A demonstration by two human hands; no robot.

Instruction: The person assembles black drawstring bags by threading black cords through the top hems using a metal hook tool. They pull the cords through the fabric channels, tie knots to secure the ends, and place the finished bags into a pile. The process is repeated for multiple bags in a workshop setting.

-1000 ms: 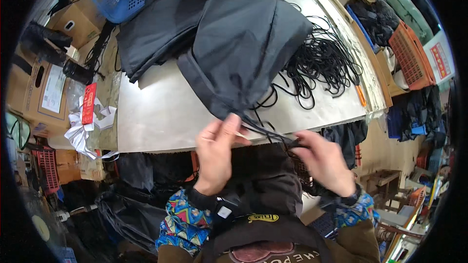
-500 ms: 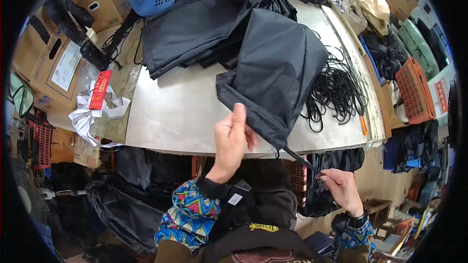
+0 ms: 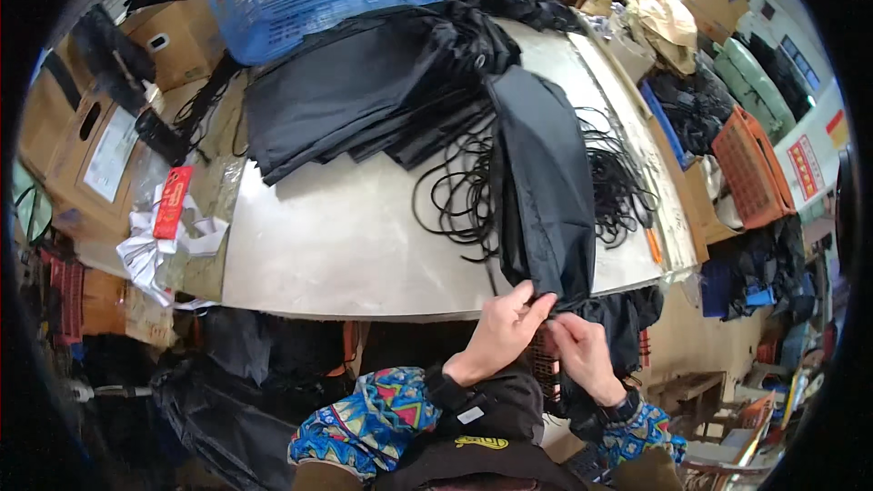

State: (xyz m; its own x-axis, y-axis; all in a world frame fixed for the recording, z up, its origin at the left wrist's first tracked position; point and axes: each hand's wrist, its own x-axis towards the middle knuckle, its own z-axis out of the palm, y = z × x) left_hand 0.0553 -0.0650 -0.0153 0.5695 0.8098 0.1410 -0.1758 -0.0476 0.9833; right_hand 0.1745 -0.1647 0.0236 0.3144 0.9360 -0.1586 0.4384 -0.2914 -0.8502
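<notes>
A black drawstring bag of thin smooth fabric lies lengthwise over the table, its near end gathered at the front edge. My left hand pinches that gathered end between thumb and fingers. Close beside it, just to the right and lower, my right hand is closed in a pinch at the same end; what lies between its fingertips is mostly hidden. Loose black cords spread out from under the bag on both sides. Farther back on the left rests a stack of similar black fabric pieces.
Behind the stack stands a blue plastic basket. Cardboard boxes, white paper strips and a red packet are at the left. An orange tool lies near the table's right edge. Black fabric heaps sit below at the left.
My right hand has come leftward and my left hand rightward and nearer, so both meet at the bag's end. The bag now hangs straighter and narrower, uncovering cords on its left.
</notes>
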